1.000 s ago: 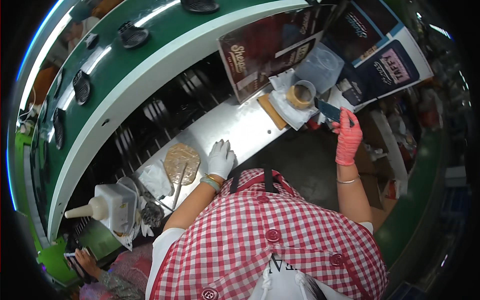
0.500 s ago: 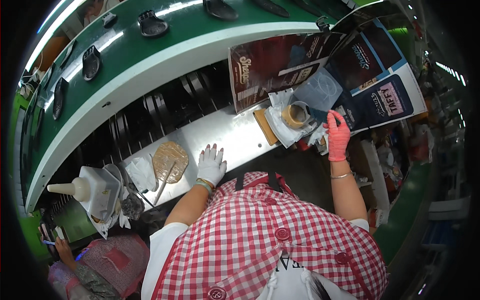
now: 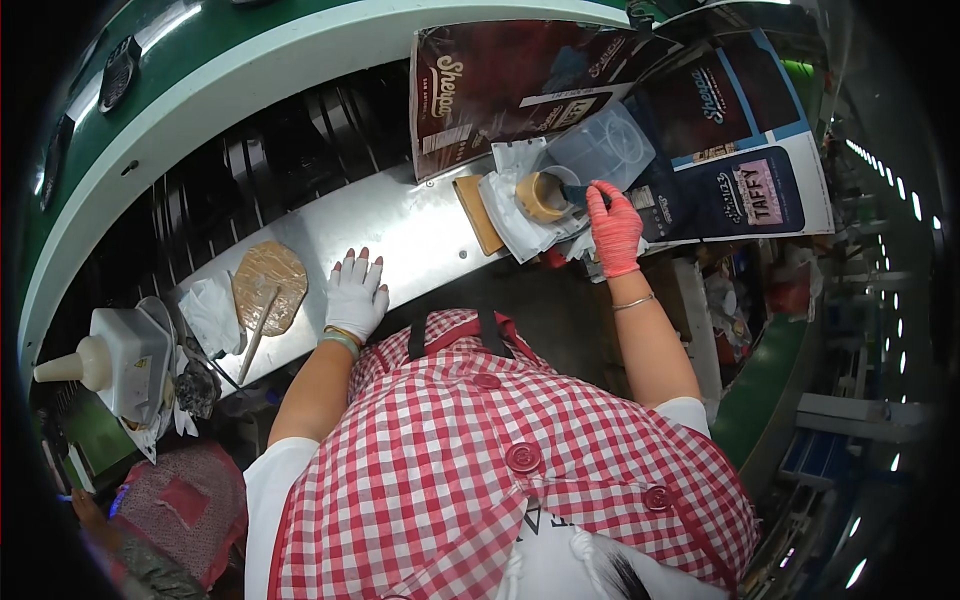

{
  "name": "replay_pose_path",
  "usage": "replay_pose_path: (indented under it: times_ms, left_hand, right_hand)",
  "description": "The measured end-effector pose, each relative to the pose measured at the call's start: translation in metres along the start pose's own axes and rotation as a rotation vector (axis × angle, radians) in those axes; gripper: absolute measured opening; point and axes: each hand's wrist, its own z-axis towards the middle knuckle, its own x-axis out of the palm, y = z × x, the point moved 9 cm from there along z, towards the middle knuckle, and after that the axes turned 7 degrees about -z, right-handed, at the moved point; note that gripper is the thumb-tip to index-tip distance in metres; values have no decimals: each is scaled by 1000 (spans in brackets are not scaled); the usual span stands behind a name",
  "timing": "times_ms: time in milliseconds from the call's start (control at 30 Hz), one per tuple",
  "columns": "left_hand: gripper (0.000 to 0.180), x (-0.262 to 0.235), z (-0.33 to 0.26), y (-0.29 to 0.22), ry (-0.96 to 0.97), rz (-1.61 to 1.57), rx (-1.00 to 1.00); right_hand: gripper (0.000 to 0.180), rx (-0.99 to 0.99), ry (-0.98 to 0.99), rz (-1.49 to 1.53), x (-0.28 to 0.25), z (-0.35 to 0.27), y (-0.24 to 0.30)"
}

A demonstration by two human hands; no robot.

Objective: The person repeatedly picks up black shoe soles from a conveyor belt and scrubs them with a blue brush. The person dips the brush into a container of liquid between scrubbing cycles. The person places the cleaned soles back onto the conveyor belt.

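My left hand [image 3: 355, 295], in a white glove with bare fingertips, lies flat with its fingers out on the metal ledge [image 3: 405, 228]. To its left are a round brown pad in wrapping [image 3: 270, 287] and a thin stick [image 3: 260, 333] lying across it. My right hand [image 3: 615, 235], in a coral glove, has thumb and fingers pinched on a dark flat piece [image 3: 576, 196]. That piece reaches to the rim of a tan-coated cup [image 3: 543, 197]; its far end is hard to make out. White crumpled sheets [image 3: 512, 215] lie around the cup.
A white bottle with a cone nozzle [image 3: 125, 360] stands at the left. Printed cardboard panels [image 3: 510, 90] and a clear plastic lid [image 3: 605, 145] stand behind the cup. Dark shoe soles [image 3: 120, 72] lie on the green curved belt. A co-worker's sleeve [image 3: 150, 565] is at lower left.
The whole view has shifted, so things sit further left and higher. My right hand is slightly nearer the cup, still pinched. My left hand stays flat on the ledge.
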Motion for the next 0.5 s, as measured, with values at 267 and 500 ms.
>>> replay_pose_path:
  times_ms: [267, 500]
  left_hand:
    - [46, -1, 1, 2, -7, -20, -15]
    - [47, -4, 1, 3, -26, -34, -8]
  right_hand:
    - [25, -143, 36, -186, 32, 11, 8]
    - [23, -151, 88, -371, 45, 17, 11]
